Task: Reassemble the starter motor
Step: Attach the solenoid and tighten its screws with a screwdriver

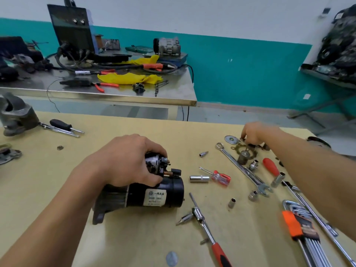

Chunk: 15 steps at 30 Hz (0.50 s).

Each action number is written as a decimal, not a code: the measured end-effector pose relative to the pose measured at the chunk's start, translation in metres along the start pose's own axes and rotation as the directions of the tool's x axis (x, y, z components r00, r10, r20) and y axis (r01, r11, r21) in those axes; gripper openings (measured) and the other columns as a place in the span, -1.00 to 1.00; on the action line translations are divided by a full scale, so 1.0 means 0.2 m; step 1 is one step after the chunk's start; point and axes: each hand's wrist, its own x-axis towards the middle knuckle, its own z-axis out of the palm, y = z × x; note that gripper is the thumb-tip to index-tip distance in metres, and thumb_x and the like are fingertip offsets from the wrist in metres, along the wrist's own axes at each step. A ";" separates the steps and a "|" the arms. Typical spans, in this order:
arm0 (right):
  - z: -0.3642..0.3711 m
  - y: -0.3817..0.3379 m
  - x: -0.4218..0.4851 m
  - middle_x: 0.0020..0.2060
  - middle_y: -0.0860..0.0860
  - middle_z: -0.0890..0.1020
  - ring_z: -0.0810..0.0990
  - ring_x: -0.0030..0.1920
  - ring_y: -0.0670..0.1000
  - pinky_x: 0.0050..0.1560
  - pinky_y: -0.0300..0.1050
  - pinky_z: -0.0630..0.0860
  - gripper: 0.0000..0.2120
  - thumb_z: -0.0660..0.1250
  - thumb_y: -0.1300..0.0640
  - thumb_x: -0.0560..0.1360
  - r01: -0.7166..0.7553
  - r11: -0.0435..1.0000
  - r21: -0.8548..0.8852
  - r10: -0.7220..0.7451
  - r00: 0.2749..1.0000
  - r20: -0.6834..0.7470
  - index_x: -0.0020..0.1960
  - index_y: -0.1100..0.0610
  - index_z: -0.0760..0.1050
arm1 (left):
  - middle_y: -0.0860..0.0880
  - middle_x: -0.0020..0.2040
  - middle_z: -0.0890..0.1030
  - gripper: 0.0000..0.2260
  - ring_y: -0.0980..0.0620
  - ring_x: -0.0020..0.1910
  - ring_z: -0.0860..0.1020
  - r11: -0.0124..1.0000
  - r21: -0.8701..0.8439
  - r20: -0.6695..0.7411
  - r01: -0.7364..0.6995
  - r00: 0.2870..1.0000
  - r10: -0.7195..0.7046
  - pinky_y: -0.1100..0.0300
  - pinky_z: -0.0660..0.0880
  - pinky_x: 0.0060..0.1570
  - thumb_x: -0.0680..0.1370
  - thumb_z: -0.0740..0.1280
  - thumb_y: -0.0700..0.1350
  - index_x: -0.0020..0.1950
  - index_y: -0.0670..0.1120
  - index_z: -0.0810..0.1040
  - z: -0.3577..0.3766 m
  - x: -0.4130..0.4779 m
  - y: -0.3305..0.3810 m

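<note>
Our starter motor point(154, 196) lies on its side in the middle of the desk point(125, 243). Our left hand point(125, 160) steadies it, fingers curled round the solenoid point(154, 165) on top. It looks heavy, rigid and apt to roll, so we would grasp it round its middle, sparing the copper terminals point(169, 172). Our right hand point(255, 133) reaches among the small parts point(244, 151) to the right; whether its bent fingers pinch one, we cannot tell.

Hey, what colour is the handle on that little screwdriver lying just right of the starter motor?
The small screwdriver handle is red with clear sections; the head view shows it well.
</note>
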 end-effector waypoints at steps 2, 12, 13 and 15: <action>0.01 0.01 0.03 0.09 0.12 0.68 0.61 0.09 0.16 0.15 0.02 0.58 -0.72 0.34 0.26 0.49 0.002 1.000 0.010 -0.002 1.000 -0.018 0.17 0.14 0.66 | 0.38 -0.27 0.51 -0.45 0.35 -0.21 0.47 1.000 0.001 -0.021 -0.003 1.000 0.003 0.38 0.34 -0.26 0.18 0.31 0.36 0.17 0.34 0.52 0.00 0.00 0.00; 0.02 0.03 -0.07 -0.05 0.15 0.69 0.64 -0.04 0.15 0.08 0.07 0.60 -0.81 0.37 0.13 0.55 -0.012 0.994 0.111 0.020 0.997 -0.077 0.04 0.24 0.66 | 0.36 -0.27 0.50 -0.42 0.33 -0.19 0.47 1.000 0.008 -0.038 0.013 0.999 -0.012 0.35 0.33 -0.27 0.17 0.28 0.36 0.18 0.34 0.52 0.00 -0.05 0.04; 0.00 0.03 -0.11 -0.04 0.16 0.69 0.64 -0.03 0.15 0.09 0.08 0.59 -0.80 0.35 0.15 0.56 -0.013 0.991 0.134 0.027 0.995 -0.101 0.05 0.26 0.65 | 0.35 -0.26 0.51 -0.43 0.32 -0.20 0.47 1.000 0.009 -0.037 0.014 0.999 -0.014 0.34 0.34 -0.27 0.18 0.29 0.35 0.18 0.33 0.52 0.00 -0.06 0.04; -0.08 0.02 -0.19 0.00 0.13 0.68 0.62 -0.01 0.12 0.11 0.02 0.56 -0.79 0.30 0.16 0.60 0.030 0.970 0.242 0.020 0.979 -0.201 0.08 0.28 0.63 | 0.34 -0.26 0.52 -0.45 0.31 -0.21 0.47 1.000 0.015 -0.044 0.016 0.999 -0.015 0.34 0.33 -0.27 0.19 0.30 0.34 0.19 0.33 0.52 0.00 -0.07 0.05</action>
